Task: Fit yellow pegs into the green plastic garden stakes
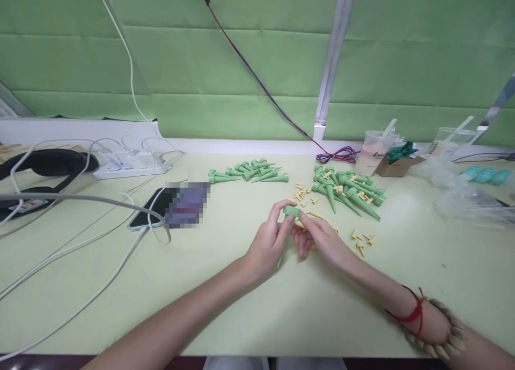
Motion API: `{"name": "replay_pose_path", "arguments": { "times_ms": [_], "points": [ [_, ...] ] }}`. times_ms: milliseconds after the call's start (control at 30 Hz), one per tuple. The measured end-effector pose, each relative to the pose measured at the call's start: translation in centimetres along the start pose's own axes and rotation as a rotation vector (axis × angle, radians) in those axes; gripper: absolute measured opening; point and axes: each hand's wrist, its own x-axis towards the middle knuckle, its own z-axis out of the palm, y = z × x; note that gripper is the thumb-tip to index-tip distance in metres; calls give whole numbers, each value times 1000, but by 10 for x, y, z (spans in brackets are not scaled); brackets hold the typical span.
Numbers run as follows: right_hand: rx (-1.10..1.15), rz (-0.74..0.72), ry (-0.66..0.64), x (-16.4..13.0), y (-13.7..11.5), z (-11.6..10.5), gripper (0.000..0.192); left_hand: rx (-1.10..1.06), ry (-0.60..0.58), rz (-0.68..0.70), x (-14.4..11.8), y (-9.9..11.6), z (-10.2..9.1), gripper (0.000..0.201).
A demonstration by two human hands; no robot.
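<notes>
My left hand is closed around a green plastic spike, its wide ribbed end up and its thin tip pointing down below the palm. The thumb and index finger of my right hand press on the same wide end from the right, and its other fingers are curled underneath. Something yellow shows by these fingers; whether they hold it I cannot tell. Just beyond and right of my hands lie small yellow plastic pegs. A heap of green spikes, with some yellow pegs among them, lies behind to the right.
More green spikes lie at the back middle. On the left are a phone, a power strip, black headphones and loose white cables. Back right stand a drink cup, a small cardboard box and clear plastic bags.
</notes>
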Motion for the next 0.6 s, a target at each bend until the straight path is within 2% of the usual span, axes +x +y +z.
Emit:
{"name": "replay_pose_path", "arguments": {
  "times_ms": [100,167,233,300,400,600],
  "points": [
    [-232,-149,107,-1,-1,-4,41,-63,77,-27,2,1,1,35],
    [-494,-305,150,-3,-4,-7,34,-138,107,-63,4,1,1,36],
    [-759,-450,175,-4,-5,-10,29,-237,91,-115,7,1,1,37],
    [-917,-534,184,-3,-4,-13,31,-310,43,-163,9,0,2,38],
    [-974,-556,180,-2,-2,-16,35,-333,5,-194,10,-1,4,39],
    [-796,-481,165,-5,-4,-12,32,-191,10,-177,4,-5,5,40]
  ]
}}
